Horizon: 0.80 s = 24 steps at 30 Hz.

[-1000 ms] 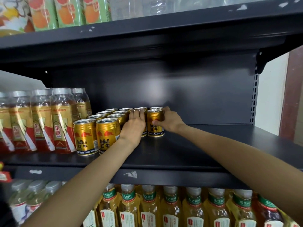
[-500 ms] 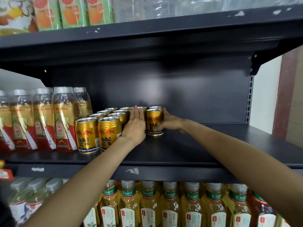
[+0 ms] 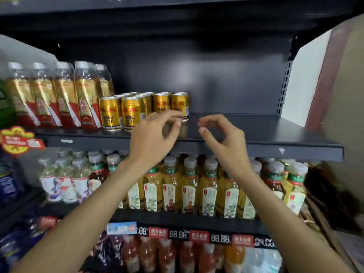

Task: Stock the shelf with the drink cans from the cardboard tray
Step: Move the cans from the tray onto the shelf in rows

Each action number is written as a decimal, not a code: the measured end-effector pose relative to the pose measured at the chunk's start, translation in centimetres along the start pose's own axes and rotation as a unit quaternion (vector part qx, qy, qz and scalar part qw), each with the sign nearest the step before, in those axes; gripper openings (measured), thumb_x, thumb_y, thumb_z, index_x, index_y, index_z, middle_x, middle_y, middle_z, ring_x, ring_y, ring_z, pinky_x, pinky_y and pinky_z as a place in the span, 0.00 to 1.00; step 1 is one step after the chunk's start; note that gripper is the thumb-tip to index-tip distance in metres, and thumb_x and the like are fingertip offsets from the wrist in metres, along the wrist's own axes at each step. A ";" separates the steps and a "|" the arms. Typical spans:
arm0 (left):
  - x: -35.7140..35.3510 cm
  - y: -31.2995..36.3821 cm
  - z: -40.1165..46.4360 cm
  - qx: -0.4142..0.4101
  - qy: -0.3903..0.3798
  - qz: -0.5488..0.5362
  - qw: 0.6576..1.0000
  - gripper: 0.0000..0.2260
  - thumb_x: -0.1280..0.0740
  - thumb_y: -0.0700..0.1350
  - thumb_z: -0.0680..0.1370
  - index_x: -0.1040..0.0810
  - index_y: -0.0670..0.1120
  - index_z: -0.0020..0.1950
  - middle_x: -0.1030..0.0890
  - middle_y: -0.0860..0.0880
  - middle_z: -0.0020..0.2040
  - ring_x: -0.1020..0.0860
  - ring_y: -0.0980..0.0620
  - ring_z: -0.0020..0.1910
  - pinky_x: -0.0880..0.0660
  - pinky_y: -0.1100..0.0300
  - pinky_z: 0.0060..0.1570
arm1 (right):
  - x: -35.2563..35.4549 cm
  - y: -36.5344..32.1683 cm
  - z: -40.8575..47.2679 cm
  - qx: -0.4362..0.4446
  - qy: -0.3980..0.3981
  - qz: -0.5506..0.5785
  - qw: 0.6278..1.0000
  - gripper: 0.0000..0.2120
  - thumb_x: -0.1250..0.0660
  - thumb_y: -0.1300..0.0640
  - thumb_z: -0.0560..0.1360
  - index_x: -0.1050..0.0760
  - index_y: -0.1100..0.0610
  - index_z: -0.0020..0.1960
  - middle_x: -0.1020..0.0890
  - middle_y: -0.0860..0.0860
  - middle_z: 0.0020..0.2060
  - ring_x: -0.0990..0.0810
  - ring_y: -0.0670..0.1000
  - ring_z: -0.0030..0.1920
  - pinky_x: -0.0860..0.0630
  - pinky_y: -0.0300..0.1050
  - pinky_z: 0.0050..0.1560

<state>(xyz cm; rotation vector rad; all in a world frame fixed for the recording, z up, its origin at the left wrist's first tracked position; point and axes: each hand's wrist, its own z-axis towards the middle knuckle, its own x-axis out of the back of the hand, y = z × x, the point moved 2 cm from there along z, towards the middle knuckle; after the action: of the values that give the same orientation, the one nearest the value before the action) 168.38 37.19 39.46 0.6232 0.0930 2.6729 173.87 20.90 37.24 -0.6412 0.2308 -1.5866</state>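
Observation:
Several gold drink cans [image 3: 131, 112] stand in rows on the black middle shelf [image 3: 256, 133], left of centre. The rightmost can [image 3: 180, 103] is the end of a back row. My left hand [image 3: 155, 137] hovers in front of the shelf edge, below the cans, fingers curled and apart, holding nothing. My right hand [image 3: 222, 140] hangs beside it to the right, fingers also loosely curled and empty. Neither hand touches a can. The cardboard tray is out of view.
Tall red-and-gold bottles [image 3: 65, 95] fill the shelf left of the cans. The lower shelf holds tea bottles [image 3: 189, 186] with price tags [image 3: 178, 234] beneath. A wall and brown door frame [image 3: 323, 75] bound the right side.
Both hands have let go of the cans and drawn back out of the shelf toward me. The view has tilted downward, showing lower shelves.

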 end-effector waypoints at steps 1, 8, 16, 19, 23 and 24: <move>0.4 1.0 -1.7 0.008 0.001 -0.065 0.998 0.10 0.37 0.47 0.78 0.21 0.49 0.56 0.17 0.56 0.44 0.20 0.56 0.44 0.25 0.62 0.42 | 0.3 -0.7 -2.3 0.008 0.021 0.002 1.000 0.07 0.34 0.57 0.76 0.24 0.55 0.54 0.18 0.45 0.47 0.20 0.39 0.50 0.26 0.33 0.53; -0.2 4.7 -17.0 0.068 -0.054 -0.145 0.986 0.10 0.39 0.45 0.78 0.20 0.44 0.53 0.21 0.55 0.43 0.21 0.55 0.44 0.27 0.65 0.47 | -0.1 -0.3 -18.1 0.004 -0.061 -0.094 0.994 0.11 0.38 0.54 0.77 0.23 0.58 0.55 0.18 0.48 0.46 0.20 0.46 0.46 0.23 0.39 0.45; -0.9 1.4 -34.5 0.294 -0.361 -0.018 0.885 0.14 0.33 0.46 0.76 0.25 0.49 0.62 0.21 0.53 0.57 0.23 0.57 0.56 0.28 0.65 0.57 | -3.1 4.8 -33.1 -0.197 -0.371 -0.137 0.897 0.20 0.35 0.50 0.74 0.29 0.52 0.64 0.22 0.52 0.56 0.22 0.54 0.55 0.24 0.47 0.45; -0.7 0.6 -38.5 0.298 -0.429 0.073 0.849 0.19 0.33 0.51 0.75 0.27 0.50 0.65 0.25 0.55 0.62 0.29 0.53 0.63 0.36 0.65 0.55 | -4.2 5.9 -37.1 -0.223 -0.452 -0.133 0.853 0.23 0.35 0.52 0.75 0.33 0.51 0.69 0.26 0.50 0.63 0.28 0.52 0.64 0.26 0.47 0.51; -1.9 -0.8 -42.6 0.366 -0.477 0.001 0.799 0.27 0.29 0.47 0.72 0.34 0.51 0.69 0.33 0.51 0.68 0.35 0.50 0.68 0.36 0.61 0.59 | -6.1 7.9 -40.2 -0.263 -0.497 -0.143 0.814 0.30 0.35 0.58 0.72 0.40 0.49 0.72 0.30 0.51 0.65 0.33 0.55 0.67 0.25 0.52 0.53; -2.4 -1.0 -43.2 0.379 -0.494 -0.039 0.782 0.29 0.29 0.45 0.71 0.35 0.52 0.70 0.35 0.51 0.69 0.37 0.51 0.70 0.37 0.61 0.60 | -6.7 8.5 -40.4 -0.262 -0.510 -0.150 0.806 0.32 0.34 0.59 0.71 0.41 0.48 0.72 0.31 0.51 0.66 0.33 0.56 0.67 0.25 0.53 0.54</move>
<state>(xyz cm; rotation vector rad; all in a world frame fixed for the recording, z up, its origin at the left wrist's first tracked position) 151.82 38.17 -0.48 2.0947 0.8726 1.7975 159.85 17.18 -1.97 -1.9477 -0.2754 -1.2394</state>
